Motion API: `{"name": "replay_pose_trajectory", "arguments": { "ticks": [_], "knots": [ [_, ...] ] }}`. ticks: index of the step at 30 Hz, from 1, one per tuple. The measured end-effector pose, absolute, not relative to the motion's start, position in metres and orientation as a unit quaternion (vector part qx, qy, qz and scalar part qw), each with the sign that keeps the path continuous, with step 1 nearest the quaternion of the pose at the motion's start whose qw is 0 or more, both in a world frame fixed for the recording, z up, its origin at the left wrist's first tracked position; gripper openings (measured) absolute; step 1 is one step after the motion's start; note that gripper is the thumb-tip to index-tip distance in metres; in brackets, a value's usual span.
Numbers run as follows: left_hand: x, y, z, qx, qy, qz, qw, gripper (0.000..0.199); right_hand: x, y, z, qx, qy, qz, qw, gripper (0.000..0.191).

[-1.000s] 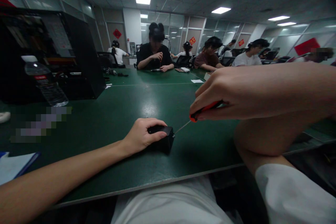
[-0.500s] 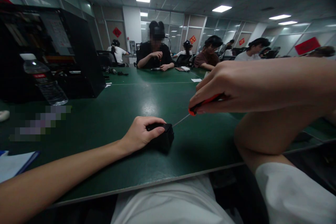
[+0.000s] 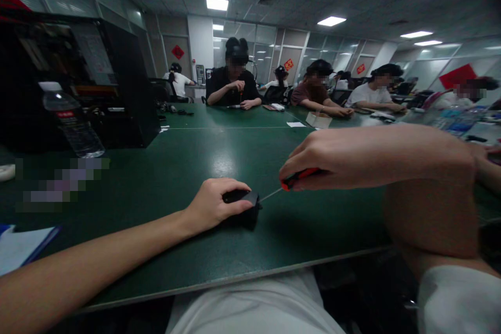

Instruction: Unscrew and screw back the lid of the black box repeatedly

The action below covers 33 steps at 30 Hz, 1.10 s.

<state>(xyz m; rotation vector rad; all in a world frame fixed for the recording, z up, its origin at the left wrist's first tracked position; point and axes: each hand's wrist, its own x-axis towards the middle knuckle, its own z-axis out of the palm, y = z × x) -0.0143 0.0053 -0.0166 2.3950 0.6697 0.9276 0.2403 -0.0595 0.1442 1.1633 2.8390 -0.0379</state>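
Observation:
My left hand (image 3: 219,201) is closed round a black box-shaped device (image 3: 250,214), its thumb along the near side, steadying it on the green table (image 3: 156,255). What kind of device it is I cannot make out. In my right hand (image 3: 309,159) is a screwdriver (image 3: 291,181) with a red and black handle, gripped by the fingers. Its thin metal shaft slants down to the left, and the tip meets the right end of the black device. The exact spot of contact is too small to see.
A clear water bottle (image 3: 74,122) stands at the left, before an open black computer case (image 3: 125,78). White papers with a blue edge (image 3: 27,245) lie at the near left. Across the table sits a person in black (image 3: 230,83); a small white box (image 3: 319,120) stands farther right.
My right hand and forearm have come lower, and the screwdriver now lies at a flatter slant. The left hand keeps its hold on the black device, which has barely shifted.

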Motion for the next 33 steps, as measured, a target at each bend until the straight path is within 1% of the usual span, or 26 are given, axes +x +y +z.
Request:
{"name": "replay_pose_trajectory", "arguments": {
  "ticks": [2, 3, 7, 10, 14, 16, 21, 24, 29, 33],
  "knots": [
    [-0.014, 0.005, -0.017, 0.895, 0.236, 0.313, 0.21, 0.033, 0.247, -0.059, 0.131, 0.365, 0.926, -0.04, 0.09, 0.018],
    [-0.014, 0.005, -0.018, 0.903, 0.231, 0.301, 0.2, 0.035, 0.25, -0.059, 0.124, 0.366, 0.923, -0.054, 0.104, 0.02],
    [-0.015, 0.005, -0.018, 0.916, 0.216, 0.275, 0.194, 0.039, 0.266, -0.064, 0.092, 0.402, 0.905, -0.099, 0.097, 0.022],
    [-0.016, 0.005, -0.018, 0.915, 0.215, 0.276, 0.201, 0.04, 0.272, -0.061, 0.071, 0.422, 0.896, -0.095, 0.102, 0.018],
    [-0.018, 0.005, -0.019, 0.912, 0.219, 0.279, 0.207, 0.041, 0.272, -0.044, 0.055, 0.377, 0.919, -0.085, 0.083, 0.016],
    [-0.019, 0.005, -0.02, 0.91, 0.219, 0.278, 0.216, 0.04, 0.27, -0.033, 0.053, 0.355, 0.931, -0.061, 0.063, 0.018],
    [-0.018, 0.005, -0.019, 0.903, 0.225, 0.276, 0.242, 0.04, 0.259, -0.006, 0.051, 0.318, 0.946, 0.05, 0.037, 0.023],
    [-0.018, 0.005, -0.018, 0.897, 0.227, 0.282, 0.255, 0.042, 0.252, 0.004, 0.047, 0.283, 0.956, 0.071, 0.028, 0.023],
    [-0.019, 0.004, -0.02, 0.889, 0.228, 0.298, 0.261, 0.044, 0.244, 0.011, 0.038, 0.271, 0.955, 0.111, 0.036, 0.023],
    [-0.02, 0.004, -0.017, 0.889, 0.231, 0.299, 0.259, 0.043, 0.241, 0.011, 0.036, 0.272, 0.954, 0.125, 0.012, 0.024]
  ]
}}
